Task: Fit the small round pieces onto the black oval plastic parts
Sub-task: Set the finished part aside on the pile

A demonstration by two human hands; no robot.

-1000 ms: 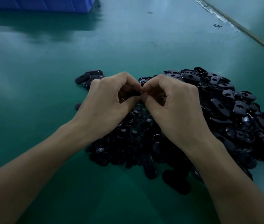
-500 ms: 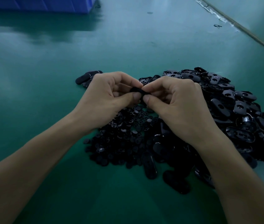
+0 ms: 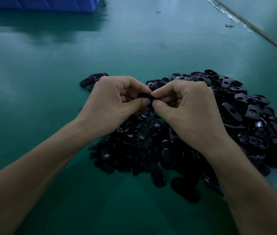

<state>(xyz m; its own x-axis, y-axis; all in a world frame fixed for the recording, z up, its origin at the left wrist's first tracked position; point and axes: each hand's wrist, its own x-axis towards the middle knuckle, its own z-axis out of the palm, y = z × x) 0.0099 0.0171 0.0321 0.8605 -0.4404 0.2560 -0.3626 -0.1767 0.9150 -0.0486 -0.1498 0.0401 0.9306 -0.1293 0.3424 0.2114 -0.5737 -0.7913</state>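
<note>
Oval part [image 3: 145, 96] pinched between left hand [image 3: 117, 102] and right hand [image 3: 187, 106] fingertips (mostly hidden), apparently above round pieces [image 3: 134, 133].

Dim feed, I see a blue-green cast. Pale sheen on the far table [image 3: 53, 53], light from ahead. The parts pile [image 3: 236, 112] crushes to black, few glints. Edges bend, wide-angle; bottom corners soft.

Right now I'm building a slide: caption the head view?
Left hand and right hand pinch a black oval part over the round pieces.

Glossy black plastic oval parts [image 3: 246, 116]
</note>
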